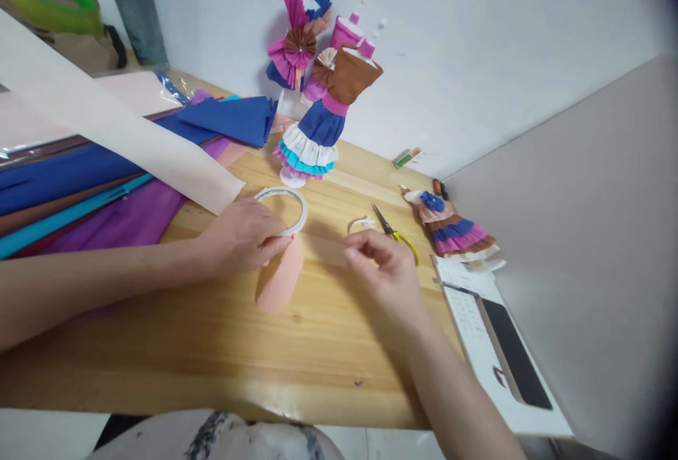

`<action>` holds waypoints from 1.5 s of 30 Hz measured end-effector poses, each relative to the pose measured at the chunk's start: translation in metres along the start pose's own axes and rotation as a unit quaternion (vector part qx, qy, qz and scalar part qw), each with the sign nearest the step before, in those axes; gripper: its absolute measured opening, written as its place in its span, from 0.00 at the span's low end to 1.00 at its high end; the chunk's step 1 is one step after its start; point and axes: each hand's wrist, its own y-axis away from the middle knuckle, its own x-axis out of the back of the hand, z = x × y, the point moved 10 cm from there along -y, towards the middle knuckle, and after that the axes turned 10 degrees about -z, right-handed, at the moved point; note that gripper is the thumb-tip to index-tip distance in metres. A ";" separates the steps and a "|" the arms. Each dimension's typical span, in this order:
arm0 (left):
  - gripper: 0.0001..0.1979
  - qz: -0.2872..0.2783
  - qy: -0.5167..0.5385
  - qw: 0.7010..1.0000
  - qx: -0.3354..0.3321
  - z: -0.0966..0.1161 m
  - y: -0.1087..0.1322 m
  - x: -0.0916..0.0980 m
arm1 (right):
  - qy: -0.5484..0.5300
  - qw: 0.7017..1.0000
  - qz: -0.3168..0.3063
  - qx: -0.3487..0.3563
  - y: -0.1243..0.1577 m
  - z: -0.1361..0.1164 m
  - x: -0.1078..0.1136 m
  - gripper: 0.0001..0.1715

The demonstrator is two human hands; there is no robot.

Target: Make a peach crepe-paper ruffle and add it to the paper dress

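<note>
Left hand is gripping a roll of white tape above the middle of the wooden table, its fingers closing on the near left side of the ring. A curved piece of peach paper is showing directly below the roll and fingertips; whether the fingers are also pinching its upper end cannot be told. Right hand is hovering to the right, well apart from the roll, thumb and forefinger drawing into a narrow pinch — whether anything thin is sitting between them, cannot tell. Just beyond that hand, a pale curled strip and yellow-handled scissors are lying on the wood, the hand partly hiding them. Behind the roll, a small dress form is standing upright, wearing a brown bodice and tiered blue, white, turquoise and purple skirt. Far right, a second tiered dress is lying near a white box. On the left, a long cream strip is slanting across folded coloured sheets — blue, brown, turquoise and purple.
</note>
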 end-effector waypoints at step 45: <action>0.19 -0.251 0.277 0.916 0.144 0.005 0.024 -0.005 | -0.033 0.995 -0.087 0.024 -0.010 -0.047 -0.054 0.08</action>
